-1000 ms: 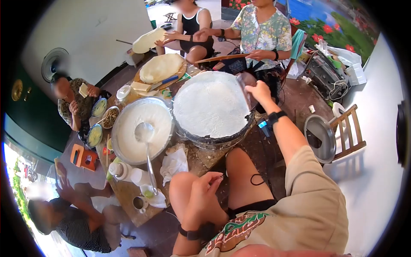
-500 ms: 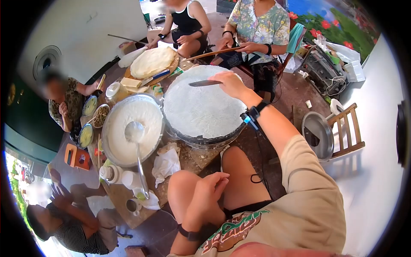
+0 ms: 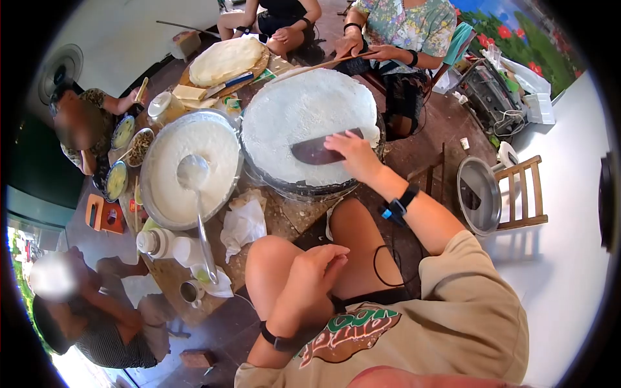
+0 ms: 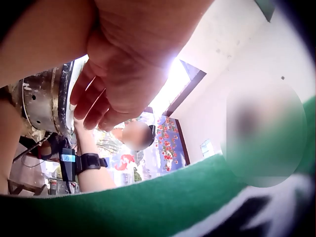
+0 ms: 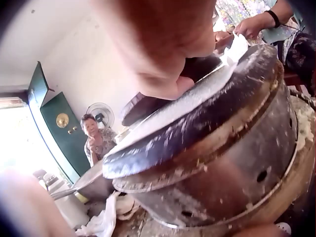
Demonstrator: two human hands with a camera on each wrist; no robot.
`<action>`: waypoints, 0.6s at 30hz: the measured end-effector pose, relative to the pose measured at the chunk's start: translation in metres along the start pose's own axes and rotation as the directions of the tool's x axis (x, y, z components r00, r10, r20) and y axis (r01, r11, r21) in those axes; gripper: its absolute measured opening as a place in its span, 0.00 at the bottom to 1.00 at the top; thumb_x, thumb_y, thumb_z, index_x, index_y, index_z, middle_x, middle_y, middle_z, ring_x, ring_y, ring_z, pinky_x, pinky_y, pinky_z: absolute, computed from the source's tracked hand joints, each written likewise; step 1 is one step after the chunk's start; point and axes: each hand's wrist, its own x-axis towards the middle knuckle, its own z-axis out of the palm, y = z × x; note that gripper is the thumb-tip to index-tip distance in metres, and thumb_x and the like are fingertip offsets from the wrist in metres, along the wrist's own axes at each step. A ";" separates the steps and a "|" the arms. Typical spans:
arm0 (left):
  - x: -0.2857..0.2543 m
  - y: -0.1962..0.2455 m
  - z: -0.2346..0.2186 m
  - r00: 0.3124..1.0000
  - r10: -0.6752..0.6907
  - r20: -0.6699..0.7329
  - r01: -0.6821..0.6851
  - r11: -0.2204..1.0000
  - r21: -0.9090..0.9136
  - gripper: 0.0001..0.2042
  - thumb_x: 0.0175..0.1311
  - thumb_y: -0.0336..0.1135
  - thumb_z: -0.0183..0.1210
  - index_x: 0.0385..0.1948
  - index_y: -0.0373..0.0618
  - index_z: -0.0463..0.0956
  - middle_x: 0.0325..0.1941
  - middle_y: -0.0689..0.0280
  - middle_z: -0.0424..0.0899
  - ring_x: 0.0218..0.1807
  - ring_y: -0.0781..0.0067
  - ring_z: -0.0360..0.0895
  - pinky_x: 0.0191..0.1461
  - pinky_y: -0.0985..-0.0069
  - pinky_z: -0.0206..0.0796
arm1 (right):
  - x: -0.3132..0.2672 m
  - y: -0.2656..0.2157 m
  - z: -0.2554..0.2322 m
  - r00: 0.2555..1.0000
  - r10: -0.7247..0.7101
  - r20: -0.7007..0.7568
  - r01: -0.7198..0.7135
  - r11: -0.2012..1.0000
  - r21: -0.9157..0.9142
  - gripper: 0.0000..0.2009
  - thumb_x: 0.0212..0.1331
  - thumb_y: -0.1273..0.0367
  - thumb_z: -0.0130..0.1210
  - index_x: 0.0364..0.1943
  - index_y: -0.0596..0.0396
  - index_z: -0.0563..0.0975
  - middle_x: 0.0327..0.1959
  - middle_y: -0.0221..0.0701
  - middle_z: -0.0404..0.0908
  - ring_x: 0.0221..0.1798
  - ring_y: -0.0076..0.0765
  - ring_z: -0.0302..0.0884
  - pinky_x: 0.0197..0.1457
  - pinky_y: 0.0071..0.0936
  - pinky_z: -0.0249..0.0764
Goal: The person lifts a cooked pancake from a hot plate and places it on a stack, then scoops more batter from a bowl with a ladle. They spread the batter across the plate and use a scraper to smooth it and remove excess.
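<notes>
My right hand [image 3: 356, 158] grips a dark, flat half-moon scraper [image 3: 310, 151], which lies low over the near side of a white batter sheet [image 3: 301, 100]. This sheet covers a round black griddle [image 3: 294, 189] on a metal drum stove [image 5: 217, 180]. In the right wrist view, the scraper [image 5: 138, 107] shows beneath my hand [image 5: 158, 54], at a slant to the griddle surface. My left hand [image 3: 314, 271] rests by my knee with loosely bent fingers and nothing in it. Its fingers [image 4: 91, 101] hang relaxed in the left wrist view.
Left of the griddle stands a wide metal basin [image 3: 152, 187] of batter with a ladle [image 3: 197, 184]. Behind are stacked flatbreads [image 3: 226, 61] and a knife [image 3: 233, 82]. A person [image 3: 404, 32] across holds a long thin stick [image 3: 323, 63] reaching the griddle's far edge.
My right hand has swept the scraper from the griddle's right edge across the far middle, then back toward me. Across the table, one person has put down a flatbread. My left hand stays by my knee.
</notes>
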 end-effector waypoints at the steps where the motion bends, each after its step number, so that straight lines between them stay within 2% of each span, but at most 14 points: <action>1: -0.001 0.001 0.001 1.000 -0.023 0.008 0.023 1.000 -0.013 0.08 0.54 0.26 0.59 0.37 0.42 0.76 0.30 0.59 0.81 0.33 0.59 0.80 0.34 0.70 0.72 | -0.008 -0.009 -0.001 1.000 0.002 0.006 -0.002 1.000 -0.003 0.24 0.39 0.83 0.53 0.46 0.52 0.75 0.53 0.35 0.76 0.59 0.41 0.71 0.65 0.43 0.63; 4: -0.003 0.003 0.003 0.999 -0.041 0.006 0.041 0.999 -0.015 0.08 0.55 0.26 0.59 0.37 0.42 0.76 0.30 0.59 0.81 0.32 0.61 0.80 0.34 0.72 0.71 | -0.024 -0.031 -0.002 1.000 0.001 0.014 -0.001 1.000 -0.020 0.23 0.41 0.84 0.50 0.46 0.55 0.74 0.53 0.38 0.75 0.59 0.44 0.70 0.65 0.44 0.63; 7: -0.005 0.007 0.002 0.992 -0.120 0.028 0.121 0.992 -0.043 0.08 0.56 0.27 0.59 0.37 0.41 0.77 0.30 0.59 0.81 0.31 0.64 0.80 0.33 0.75 0.71 | -0.035 -0.045 -0.003 1.000 -0.001 0.020 0.001 1.000 -0.024 0.21 0.43 0.83 0.47 0.46 0.56 0.74 0.54 0.40 0.75 0.59 0.45 0.70 0.65 0.45 0.62; 10: -0.009 0.001 0.006 0.995 -0.093 -0.027 0.089 0.988 -0.124 0.08 0.56 0.27 0.59 0.38 0.41 0.76 0.29 0.59 0.80 0.30 0.67 0.79 0.33 0.77 0.70 | -0.046 -0.049 -0.005 1.000 -0.009 0.029 0.010 1.000 -0.027 0.20 0.46 0.83 0.45 0.46 0.57 0.74 0.54 0.41 0.75 0.59 0.45 0.70 0.65 0.46 0.62; 13: -0.012 -0.001 0.002 0.995 -0.098 -0.016 0.096 0.990 -0.103 0.07 0.58 0.23 0.57 0.38 0.37 0.77 0.30 0.62 0.82 0.32 0.79 0.78 0.33 0.82 0.67 | -0.057 -0.049 -0.007 0.999 -0.033 0.026 0.034 0.999 -0.018 0.20 0.45 0.82 0.46 0.46 0.57 0.74 0.53 0.40 0.75 0.59 0.45 0.70 0.65 0.46 0.62; 16: -0.016 -0.003 0.000 0.990 -0.135 -0.048 0.126 0.979 -0.159 0.08 0.57 0.26 0.59 0.38 0.40 0.77 0.29 0.60 0.81 0.30 0.72 0.79 0.33 0.78 0.70 | -0.069 -0.050 -0.012 0.997 -0.042 0.068 0.043 0.999 -0.020 0.19 0.47 0.81 0.46 0.47 0.56 0.74 0.53 0.40 0.75 0.59 0.44 0.70 0.65 0.45 0.61; 18: -0.020 -0.003 -0.004 0.987 -0.152 -0.047 0.140 0.971 -0.193 0.08 0.57 0.26 0.59 0.38 0.39 0.77 0.29 0.61 0.82 0.30 0.73 0.79 0.33 0.78 0.70 | -0.074 -0.047 -0.019 0.991 -0.054 0.122 0.059 0.997 -0.040 0.18 0.50 0.80 0.46 0.47 0.55 0.73 0.54 0.39 0.75 0.60 0.42 0.69 0.65 0.43 0.61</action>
